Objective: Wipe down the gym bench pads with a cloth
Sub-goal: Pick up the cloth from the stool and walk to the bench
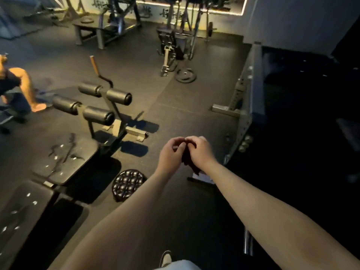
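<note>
A black gym bench stands at the lower left, with a seat pad (pixel 68 158) bearing wet streaks and a back pad (pixel 21 215) dotted with droplets. Its round leg roller pads (pixel 97 104) rise beyond the seat. Both my arms reach forward over the floor, right of the bench. My left hand (pixel 171 154) and my right hand (pixel 200 152) meet and together grip a small dark red cloth (pixel 188 158), which hangs between them, mostly hidden by the fingers.
A round black bumpy cushion (pixel 127 183) lies on the floor beside the bench. A steel rack frame (pixel 247 106) stands to the right. A weight plate (pixel 186 75) and machines sit further back. Another person (pixel 17 88) is at the far left.
</note>
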